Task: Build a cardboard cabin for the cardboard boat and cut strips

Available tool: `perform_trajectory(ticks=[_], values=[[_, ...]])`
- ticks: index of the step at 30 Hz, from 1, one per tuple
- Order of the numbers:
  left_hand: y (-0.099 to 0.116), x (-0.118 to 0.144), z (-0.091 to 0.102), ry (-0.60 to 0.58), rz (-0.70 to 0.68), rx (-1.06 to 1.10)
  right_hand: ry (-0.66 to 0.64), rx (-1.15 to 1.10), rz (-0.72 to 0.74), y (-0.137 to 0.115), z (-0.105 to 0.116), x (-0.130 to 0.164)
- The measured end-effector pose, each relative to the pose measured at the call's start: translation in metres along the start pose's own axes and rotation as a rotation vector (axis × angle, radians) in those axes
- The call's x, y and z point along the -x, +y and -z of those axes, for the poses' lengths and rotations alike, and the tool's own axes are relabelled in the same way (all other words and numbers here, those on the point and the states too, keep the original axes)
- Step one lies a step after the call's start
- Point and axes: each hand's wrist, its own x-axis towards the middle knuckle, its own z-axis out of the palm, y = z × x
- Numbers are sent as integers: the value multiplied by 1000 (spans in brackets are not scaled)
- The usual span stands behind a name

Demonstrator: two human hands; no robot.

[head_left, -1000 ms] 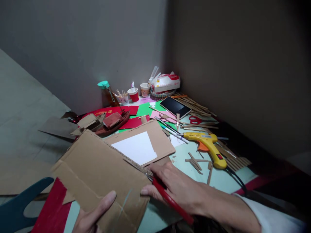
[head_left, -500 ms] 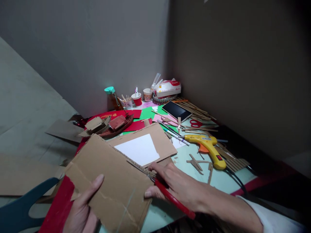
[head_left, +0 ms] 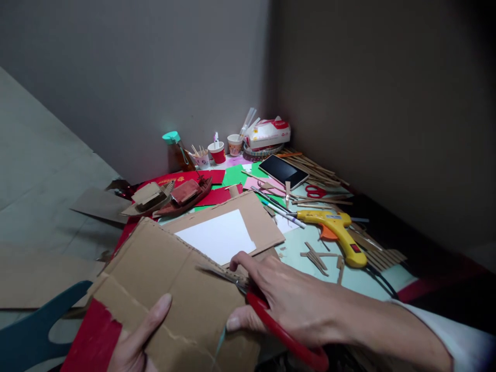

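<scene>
My left hand grips a piece of brown corrugated cardboard from its near left side, the thumb flat on its face and the other fingers hidden underneath. My right hand is closed round red-handled scissors at the cardboard's right side. A slightly blurred blade lies over the cardboard's face, close to its far right edge. My right thumb rests against the cardboard too. Behind it, a white sheet of paper lies on another cardboard piece.
A yellow glue gun lies on the right by cardboard strips. Further back are a tablet, small red scissors, paper cups, a bottle and two model boats. A blue chair stands left.
The scissors have turned in my right hand, with more of the red handle showing and a blade now farther over the cardboard's face. The cardboard has shifted slightly down and left.
</scene>
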Motion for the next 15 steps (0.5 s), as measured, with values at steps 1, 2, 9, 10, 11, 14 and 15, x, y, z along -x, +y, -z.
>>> perform_trajectory(ticks=[1, 2, 9, 10, 11, 14, 15], values=[[-2, -1, 0, -5, 38, 9, 6, -6, -4, 1, -1, -1], [-3, -1, -1, -19, 67, 28, 11, -8, -4, 4, -3, -2], [-7, -13, 3, 9, 50, 16, 130, 40, 225, 22, -16, -18], [-7, -15, 6, 8, 66, 16, 129, 34, 235, 22, -16, -18], [-8, -16, 8, 7, 82, 14, 119, 32, 210, 21, -15, -17], [-9, -15, 10, -10, 105, -10, 68, 58, 88, 12, -8, -12], [-10, -12, 10, -25, 110, 0, 53, 80, 66, 8, -6, -10]])
